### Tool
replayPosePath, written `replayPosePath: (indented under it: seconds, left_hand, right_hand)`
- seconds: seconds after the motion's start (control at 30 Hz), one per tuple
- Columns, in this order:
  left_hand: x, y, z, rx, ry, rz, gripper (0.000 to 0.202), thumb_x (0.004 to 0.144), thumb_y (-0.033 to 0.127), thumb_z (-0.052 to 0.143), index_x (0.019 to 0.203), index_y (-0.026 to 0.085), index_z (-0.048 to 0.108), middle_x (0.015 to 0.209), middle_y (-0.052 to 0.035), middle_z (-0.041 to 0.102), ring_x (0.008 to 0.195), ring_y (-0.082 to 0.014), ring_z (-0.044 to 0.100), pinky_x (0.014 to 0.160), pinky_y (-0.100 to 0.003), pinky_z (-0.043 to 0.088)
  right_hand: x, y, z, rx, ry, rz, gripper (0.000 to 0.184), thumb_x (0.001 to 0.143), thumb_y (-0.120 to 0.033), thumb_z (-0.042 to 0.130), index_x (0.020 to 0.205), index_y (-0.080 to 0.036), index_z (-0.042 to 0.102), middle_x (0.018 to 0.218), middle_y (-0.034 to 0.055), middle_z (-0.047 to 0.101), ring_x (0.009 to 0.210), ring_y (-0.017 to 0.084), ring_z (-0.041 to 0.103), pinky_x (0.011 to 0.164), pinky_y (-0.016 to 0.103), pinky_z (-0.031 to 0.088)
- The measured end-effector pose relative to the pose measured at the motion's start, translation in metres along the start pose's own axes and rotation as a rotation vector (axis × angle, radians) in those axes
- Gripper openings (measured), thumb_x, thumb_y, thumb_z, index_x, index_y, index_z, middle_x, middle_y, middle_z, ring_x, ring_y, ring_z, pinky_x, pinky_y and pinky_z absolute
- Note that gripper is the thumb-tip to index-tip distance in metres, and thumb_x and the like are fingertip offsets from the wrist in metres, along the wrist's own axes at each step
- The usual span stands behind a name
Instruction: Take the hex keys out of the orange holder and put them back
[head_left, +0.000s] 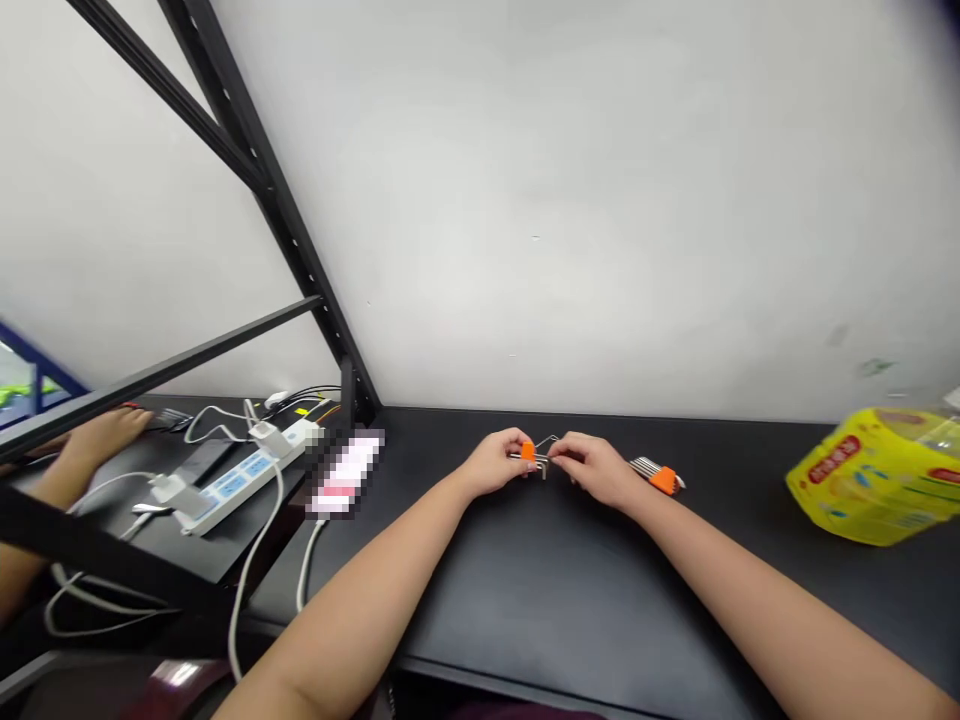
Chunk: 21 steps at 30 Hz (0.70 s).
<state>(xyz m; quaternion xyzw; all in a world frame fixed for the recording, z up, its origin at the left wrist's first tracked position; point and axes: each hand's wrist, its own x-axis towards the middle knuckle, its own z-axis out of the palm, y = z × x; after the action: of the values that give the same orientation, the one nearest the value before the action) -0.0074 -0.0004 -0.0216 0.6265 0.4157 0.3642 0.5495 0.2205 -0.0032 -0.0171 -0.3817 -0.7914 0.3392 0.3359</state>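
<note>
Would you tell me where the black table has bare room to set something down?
The table is bare between the forearms, and between the second key set and the yellow package. It is crowded around the power strip and cables.

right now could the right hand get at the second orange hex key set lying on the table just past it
Probably yes. The second hex key set lies on the black table just beyond the right hand, with nothing between them. But that hand and the left hand both grip another orange-holdered set, so it is occupied.
</note>
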Motion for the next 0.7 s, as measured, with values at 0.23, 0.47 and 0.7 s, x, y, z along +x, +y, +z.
replayPosePath:
  seconds: [0.23,0.47,0.7]
  left_hand:
    - [-0.005,-0.006,0.002,0.020,-0.002,-0.008,0.043,0.066,0.040,0.088,0.090,0.014,0.064,0.080,-0.0032,0.068,0.067,-0.0123,0.061,0.068,-0.029,0.050]
    - [-0.009,-0.015,0.010,0.140,0.018,-0.029,0.033,0.075,0.044,0.081,0.090,0.016,0.072,0.079,-0.0029,0.068,0.068,-0.0139,0.060,0.067,-0.028,0.048]
    - [-0.012,-0.006,0.025,0.046,0.073,0.002,0.037,0.073,0.047,0.083,0.088,0.016,0.071,0.078,-0.0024,0.068,0.066,-0.0128,0.061,0.065,-0.027,0.047]
  right_hand:
    - [-0.005,0.010,0.005,0.060,-0.069,0.074,0.031,0.094,-0.045,0.051,0.094,-0.022,0.072,0.088,0.0037,0.061,0.059,0.014,0.058,0.052,0.028,0.049]
    - [-0.007,0.000,0.011,-0.183,-0.044,-0.159,0.032,0.099,-0.041,0.045,0.095,-0.029,0.075,0.089,0.0073,0.066,0.082,0.022,0.065,0.075,0.035,0.053]
    - [-0.007,0.013,0.009,-0.005,0.044,0.047,0.032,0.093,-0.053,0.055,0.101,-0.025,0.070,0.091,0.0086,0.071,0.076,0.023,0.066,0.070,0.035,0.055]
